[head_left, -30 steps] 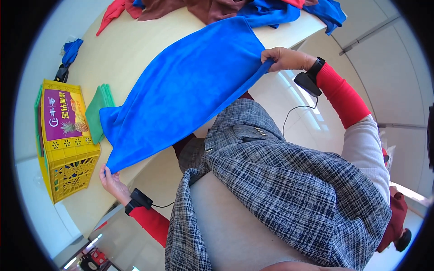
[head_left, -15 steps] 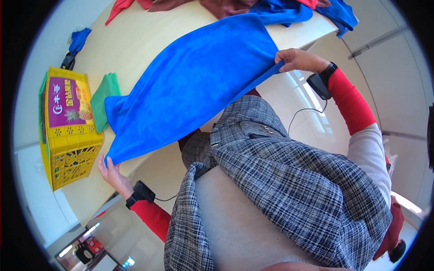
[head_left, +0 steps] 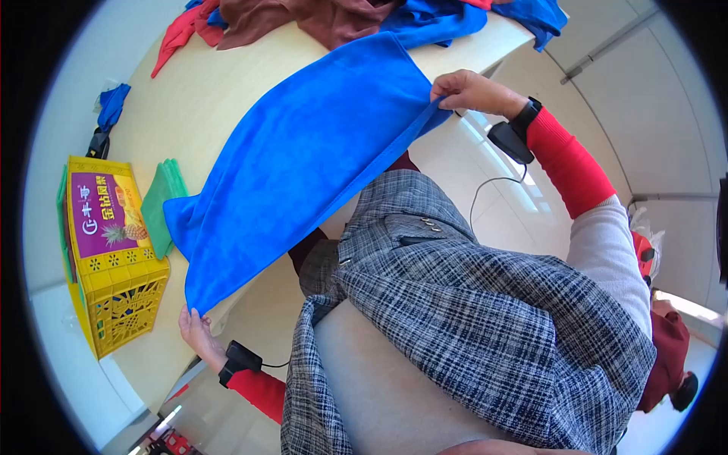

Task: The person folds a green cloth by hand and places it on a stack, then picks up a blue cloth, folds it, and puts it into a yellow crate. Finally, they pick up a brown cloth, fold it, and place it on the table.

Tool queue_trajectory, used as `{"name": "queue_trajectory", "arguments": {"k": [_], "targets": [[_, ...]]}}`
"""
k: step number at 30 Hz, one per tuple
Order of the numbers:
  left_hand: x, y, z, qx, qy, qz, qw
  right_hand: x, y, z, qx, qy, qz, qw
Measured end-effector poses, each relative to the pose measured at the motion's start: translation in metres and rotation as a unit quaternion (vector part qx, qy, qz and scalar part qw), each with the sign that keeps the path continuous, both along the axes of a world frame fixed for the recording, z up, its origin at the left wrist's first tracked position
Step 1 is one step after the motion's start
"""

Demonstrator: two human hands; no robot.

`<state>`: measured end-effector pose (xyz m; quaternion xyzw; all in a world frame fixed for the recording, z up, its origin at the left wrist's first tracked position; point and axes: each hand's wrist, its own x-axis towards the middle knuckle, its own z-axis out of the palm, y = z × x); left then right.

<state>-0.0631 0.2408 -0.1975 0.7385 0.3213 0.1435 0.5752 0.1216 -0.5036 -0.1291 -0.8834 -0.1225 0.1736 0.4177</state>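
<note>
A blue cloth is spread slantwise between two bare hands, along the near edge of a pale table, partly over the top and partly past that edge. The left hand pinches its lower corner, thumb and fingers drawn narrow on the fabric, just off the near edge toward the table's left end. The right hand grips the other end of the same side — fingers bent, thumb against them, a bit of hem folded under the grip — out beyond the near edge. The cloth is fairly taut, with a few creases and a loose flap on its left. How much of its weight the table bears, I cannot tell.

Just beside that flap lie folded green cloths, and next to them a yellow crate with a purple panel stands at the table's left end. Farther up, by the wall-side edge, is a small blue bundle. A rumpled heap covers the table's other end: a red cloth, a brown cloth, more blue fabric — and a blue piece hanging over the corner.
</note>
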Motion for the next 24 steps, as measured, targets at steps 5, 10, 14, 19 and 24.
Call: {"name": "queue_trajectory", "arguments": {"k": [5, 10, 14, 19, 24], "targets": [[-0.009, -0.018, 0.015, 0.027, 0.044, 0.038, 0.998, 0.003, 0.003, 0.019, -0.051, -0.102, 0.018, 0.993], [0.017, -0.072, 0.056, 0.060, -0.051, 0.008, 0.997, 0.000, 0.028, 0.041, -0.083, -0.292, -0.010, 0.953], [0.059, -0.154, 0.131, 0.105, -0.165, -0.108, 0.975, -0.017, 0.110, 0.089, -0.007, -0.402, 0.106, 0.909], [0.103, -0.307, 0.170, 0.008, -0.240, -0.266, 0.934, -0.042, 0.215, 0.118, 0.139, -0.412, 0.175, 0.883], [0.107, -0.333, 0.154, -0.056, -0.258, -0.272, 0.925, -0.033, 0.240, 0.110, 0.199, -0.360, 0.121, 0.903]]}}
